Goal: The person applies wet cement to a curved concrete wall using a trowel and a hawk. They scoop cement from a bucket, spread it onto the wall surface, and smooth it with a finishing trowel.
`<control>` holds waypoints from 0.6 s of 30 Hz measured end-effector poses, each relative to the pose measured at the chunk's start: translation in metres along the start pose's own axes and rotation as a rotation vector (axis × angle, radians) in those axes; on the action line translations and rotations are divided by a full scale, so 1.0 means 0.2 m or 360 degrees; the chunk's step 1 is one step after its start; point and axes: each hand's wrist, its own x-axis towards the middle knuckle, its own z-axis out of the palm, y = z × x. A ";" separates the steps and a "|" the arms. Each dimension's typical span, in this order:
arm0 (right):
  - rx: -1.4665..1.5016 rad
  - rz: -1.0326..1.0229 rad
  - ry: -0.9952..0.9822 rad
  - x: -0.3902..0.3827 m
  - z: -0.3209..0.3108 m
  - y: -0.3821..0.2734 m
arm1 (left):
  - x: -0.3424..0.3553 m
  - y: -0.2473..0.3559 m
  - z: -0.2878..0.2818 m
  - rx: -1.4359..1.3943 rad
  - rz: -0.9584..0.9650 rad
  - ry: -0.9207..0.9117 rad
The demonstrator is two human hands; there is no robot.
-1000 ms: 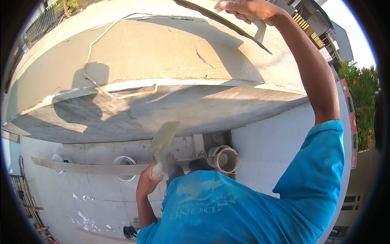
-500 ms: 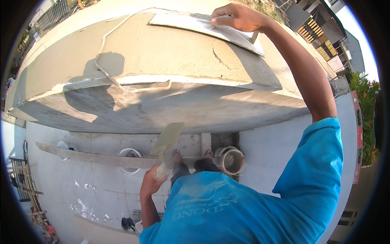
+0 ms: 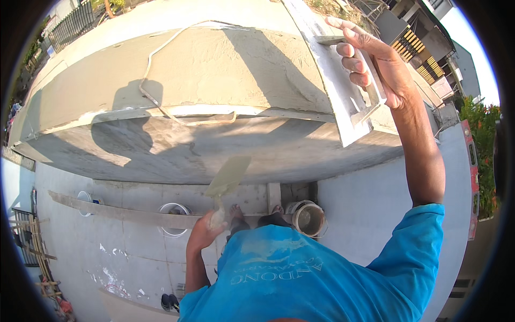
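My right hand [image 3: 370, 64] grips the handle of a long metal float [image 3: 351, 121], its fingers curled around it, with the blade lying along the right part of the plastered ledge [image 3: 190, 70]. My left hand [image 3: 208, 228] holds a trowel [image 3: 228, 174] low at my side, its flat blade pointing up and coated in pale mortar. A pale cable or cord [image 3: 147, 75] lies bent across the plaster and hangs over the front edge. The shadow of a head falls on the ledge and the wall face below it.
A long board [image 3: 112, 212] runs across the lower level near my feet. A bucket [image 3: 311, 219] stands right of my feet, with others [image 3: 174, 231] to the left. A red level [image 3: 472, 177] is at the far right. Fencing [image 3: 70, 27], plants and buildings surround the ledge.
My right hand and the float moved right and turned, so the float now runs from the back toward the front edge rather than sideways. The left hand barely moved.
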 end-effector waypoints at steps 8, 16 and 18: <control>-0.0151 0.0184 0.0057 0.22 0.62 0.19 | 0.01 0.01 -0.02 0.0099 -0.0095 -0.0089; -0.0310 0.0217 0.0035 0.45 0.75 0.33 | -0.02 0.02 0.01 -0.0006 -0.0085 0.0027; -0.0438 0.0286 0.0056 0.44 0.69 0.31 | -0.01 0.03 0.01 -0.0026 -0.0101 0.0003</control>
